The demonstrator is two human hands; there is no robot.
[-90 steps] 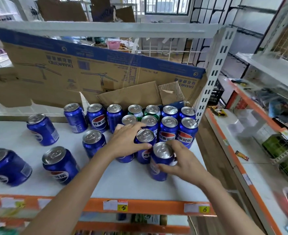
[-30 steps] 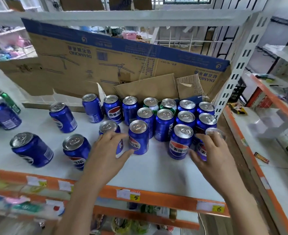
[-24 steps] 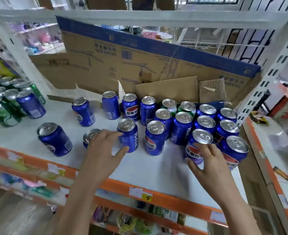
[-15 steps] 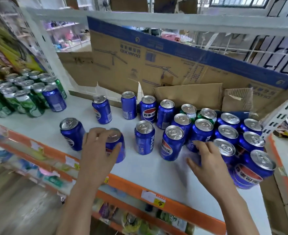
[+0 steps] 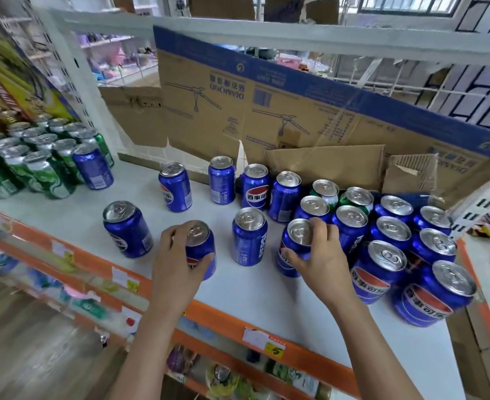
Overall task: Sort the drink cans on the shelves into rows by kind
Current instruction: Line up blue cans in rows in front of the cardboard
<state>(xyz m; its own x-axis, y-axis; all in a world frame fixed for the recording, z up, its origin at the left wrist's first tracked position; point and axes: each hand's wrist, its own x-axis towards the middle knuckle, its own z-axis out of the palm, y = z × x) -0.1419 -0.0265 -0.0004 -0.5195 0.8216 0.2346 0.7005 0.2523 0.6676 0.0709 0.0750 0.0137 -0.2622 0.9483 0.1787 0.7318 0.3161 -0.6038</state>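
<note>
Left hand: our left hand wraps a blue can from behind, fingers over the rim and thumb on the near side, so we can slide or lift it upright.
Right hand: our right hand grips a second blue can at its top edge, fingers curled over the lid and thumb low on the label; we judge this grip is meant to draw it out of the pack.
Both cans: they stand upright on the white shelf, near the front, with a loose blue can between them.
Packed rows: the blue block at right stands in tight rows, which we read as the sorted part.
Green cans: two green ones sit at the back of that block against the cardboard; they look out of place among the blue.
Strays: several blue cans stand apart at the left and back, not yet in rows.
Far left: a green group fills the next bay, with one blue can beside it.
Risk: crowded neighbours may tip when a can is pulled out.
</note>
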